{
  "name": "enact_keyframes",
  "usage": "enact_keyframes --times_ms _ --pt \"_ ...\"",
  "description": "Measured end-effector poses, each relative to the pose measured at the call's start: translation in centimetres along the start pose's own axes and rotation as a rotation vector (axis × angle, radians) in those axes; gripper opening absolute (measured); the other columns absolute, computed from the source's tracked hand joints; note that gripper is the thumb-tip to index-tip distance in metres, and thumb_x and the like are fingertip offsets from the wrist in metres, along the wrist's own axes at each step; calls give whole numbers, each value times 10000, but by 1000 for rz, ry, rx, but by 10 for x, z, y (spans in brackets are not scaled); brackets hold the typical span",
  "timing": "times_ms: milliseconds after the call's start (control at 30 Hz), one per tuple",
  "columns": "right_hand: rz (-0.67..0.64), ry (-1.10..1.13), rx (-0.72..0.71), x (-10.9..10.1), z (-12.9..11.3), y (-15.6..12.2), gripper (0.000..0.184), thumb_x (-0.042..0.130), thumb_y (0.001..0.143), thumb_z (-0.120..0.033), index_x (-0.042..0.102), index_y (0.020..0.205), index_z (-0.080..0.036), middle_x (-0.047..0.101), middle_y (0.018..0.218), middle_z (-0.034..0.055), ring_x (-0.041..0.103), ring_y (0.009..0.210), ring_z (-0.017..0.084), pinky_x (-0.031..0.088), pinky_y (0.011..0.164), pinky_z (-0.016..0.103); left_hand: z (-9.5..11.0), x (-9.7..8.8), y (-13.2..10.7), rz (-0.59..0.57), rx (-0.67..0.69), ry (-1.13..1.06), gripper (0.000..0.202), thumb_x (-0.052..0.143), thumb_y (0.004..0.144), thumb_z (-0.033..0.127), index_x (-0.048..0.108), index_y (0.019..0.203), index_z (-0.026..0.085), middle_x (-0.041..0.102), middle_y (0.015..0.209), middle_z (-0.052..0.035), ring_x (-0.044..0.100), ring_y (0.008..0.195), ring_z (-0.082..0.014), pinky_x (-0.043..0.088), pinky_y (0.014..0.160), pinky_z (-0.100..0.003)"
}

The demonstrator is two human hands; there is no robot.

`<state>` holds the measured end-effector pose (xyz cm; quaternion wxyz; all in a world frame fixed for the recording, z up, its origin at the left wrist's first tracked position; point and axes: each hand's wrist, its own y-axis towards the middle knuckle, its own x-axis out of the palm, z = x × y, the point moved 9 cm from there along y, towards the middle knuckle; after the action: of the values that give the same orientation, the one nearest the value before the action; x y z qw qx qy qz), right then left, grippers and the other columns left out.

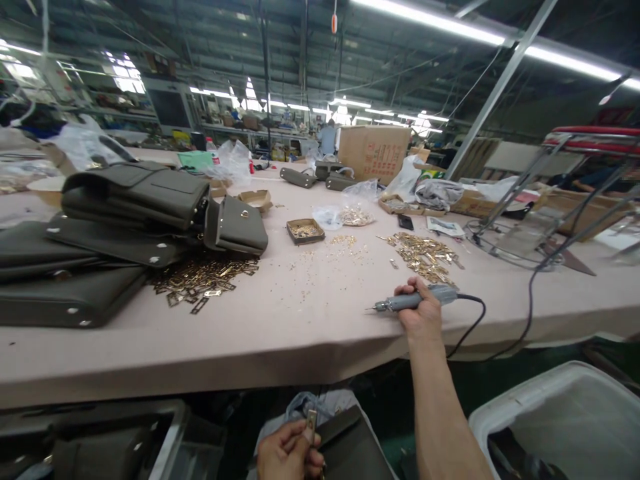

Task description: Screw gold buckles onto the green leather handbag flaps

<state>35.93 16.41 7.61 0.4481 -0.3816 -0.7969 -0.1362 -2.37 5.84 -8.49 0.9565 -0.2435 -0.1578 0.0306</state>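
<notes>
My right hand (421, 312) rests on the pink table (310, 320), fingers wrapped round a grey electric screwdriver (415, 299) whose tip points left and whose black cord (500, 333) trails off right. Down below the table edge, my left hand (287, 455) pinches a small metal plate (311, 424) against an olive leather bag piece (350, 447) on my lap. A pile of gold metal plates (203, 283) lies left of centre; another gold pile (425, 257) lies just beyond the right hand.
Stacked olive bags (135, 200) and flat leather panels (65, 293) fill the left of the table. A small tray of screws (305, 231), plastic bags and a cardboard box (374, 153) stand farther back. A white bin (565, 420) sits at lower right, a grey crate (100, 440) lower left.
</notes>
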Motion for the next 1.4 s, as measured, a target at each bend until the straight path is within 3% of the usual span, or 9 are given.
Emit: enact_keyframes --times_ms 233,367,667,1067,1400 --pt "48 -3 -29 28 50 -38 337 822 785 -231 494 860 -205 536 744 -97 487 507 43 561 603 226 2 -1 -1 4 14 13 628 936 466 598 748 766 79 732 613 -129 629 407 -170 498 372 -228" --pt "112 -8 -84 33 63 -48 349 826 761 -238 494 865 -207 538 756 -86 484 514 49 557 587 236 2 -4 -1 4 10 10 662 934 461 615 753 784 67 732 614 -136 624 401 -166 494 371 -225" --pt "132 -61 -152 35 65 -49 361 823 757 -298 489 868 -216 536 748 -77 494 511 69 583 598 279 1 -5 2 22 0 -9 657 935 450 615 753 770 72 726 614 -137 625 406 -169 494 371 -226" --pt "181 10 -114 35 69 -52 287 772 731 -169 516 859 -201 560 770 -60 500 527 61 568 573 240 -4 -6 6 -7 -1 2 703 925 447 666 767 783 70 735 624 -134 625 408 -161 503 375 -222" --pt "193 38 -115 37 69 -55 290 803 751 -171 530 844 -190 568 753 -54 499 529 66 565 559 241 -3 -7 5 -3 5 2 691 930 458 651 758 796 73 737 619 -133 632 412 -166 504 372 -220"
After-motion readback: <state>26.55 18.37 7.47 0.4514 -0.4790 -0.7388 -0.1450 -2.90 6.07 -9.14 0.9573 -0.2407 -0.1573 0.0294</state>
